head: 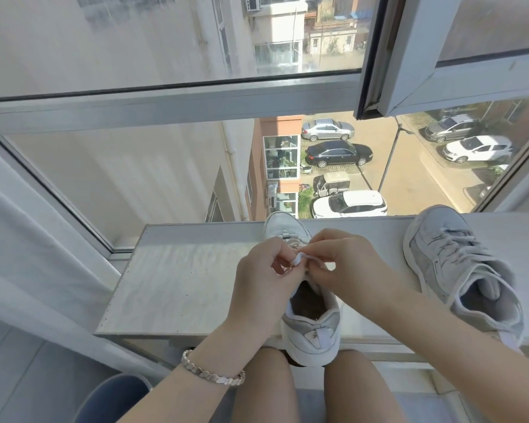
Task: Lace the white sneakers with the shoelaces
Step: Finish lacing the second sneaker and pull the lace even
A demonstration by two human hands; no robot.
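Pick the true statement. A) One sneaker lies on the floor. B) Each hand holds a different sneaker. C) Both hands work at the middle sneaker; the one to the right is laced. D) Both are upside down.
C: the left hand and right hand pinch a shoelace over the middle sneaker, and the other sneaker shows crossed laces.

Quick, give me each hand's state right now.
Left hand: fingers pinch the shoelace above the sneaker.
Right hand: pinches the same shoelace.

A pale stone windowsill (180,285) lay below a grey metal window frame (165,108). At one o'clock outside stood a black parked car (338,153); at nine o'clock hung a white curtain (19,239).
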